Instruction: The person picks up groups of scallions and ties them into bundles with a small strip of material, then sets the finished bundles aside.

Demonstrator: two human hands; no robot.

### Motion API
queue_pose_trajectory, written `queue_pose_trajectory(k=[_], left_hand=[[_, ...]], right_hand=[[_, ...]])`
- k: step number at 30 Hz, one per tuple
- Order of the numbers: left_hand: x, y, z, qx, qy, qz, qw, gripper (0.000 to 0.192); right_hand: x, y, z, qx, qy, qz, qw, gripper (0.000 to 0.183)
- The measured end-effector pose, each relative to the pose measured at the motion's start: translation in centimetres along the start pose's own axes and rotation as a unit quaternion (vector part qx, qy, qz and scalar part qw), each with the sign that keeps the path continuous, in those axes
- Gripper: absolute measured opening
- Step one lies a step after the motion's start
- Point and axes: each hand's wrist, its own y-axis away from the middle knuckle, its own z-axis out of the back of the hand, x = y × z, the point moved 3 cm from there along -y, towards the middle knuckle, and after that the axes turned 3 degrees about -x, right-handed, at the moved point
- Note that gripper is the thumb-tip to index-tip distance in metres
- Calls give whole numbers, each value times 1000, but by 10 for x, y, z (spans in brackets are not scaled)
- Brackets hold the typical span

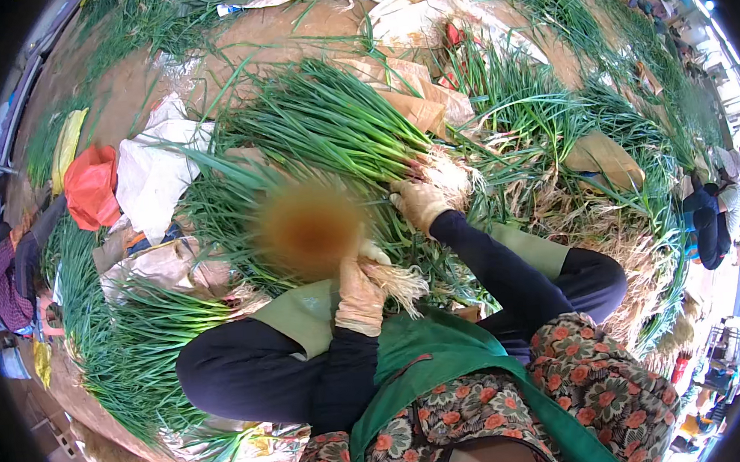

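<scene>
My left hand, in a pale work glove, is closed around a small bunch of green onions, whose whitish roots stick out to the right over my lap. A round brownish blur hides what lies just above that hand. My right hand, also gloved, touches the near side of a large pile of green onions, close to its root end. Its fingers are bent against the stems, but whether they grip any is unclear. The pile's long green leaves point away to the upper left.
More green onions lie left of my knee, and loose roots are heaped at the right. White sacking, a red plastic bag and brown paper lie around. Other people sit at both edges.
</scene>
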Motion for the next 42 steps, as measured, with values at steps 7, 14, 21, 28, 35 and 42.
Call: queue_pose_trajectory(k=[7,14,21,28,35,42], left_hand=[[15,-20,28,-112,-69,-23,991,19],[22,-23,30,-107,-188,-80,973,28],[16,-11,14,-56,-46,-28,997,14],[15,2,-4,81,176,147,970,18],[14,3,-7,147,221,178,948,19],[22,6,-4,76,89,179,977,19]], right_hand=[[22,41,9,126,-99,142,977,30],[25,35,9,88,-263,57,959,43],[34,4,-15,105,-478,-200,849,25],[62,10,-14,317,-768,-164,531,28],[40,21,-34,261,-562,-206,757,20],[38,-7,-34,151,-373,224,888,33]])
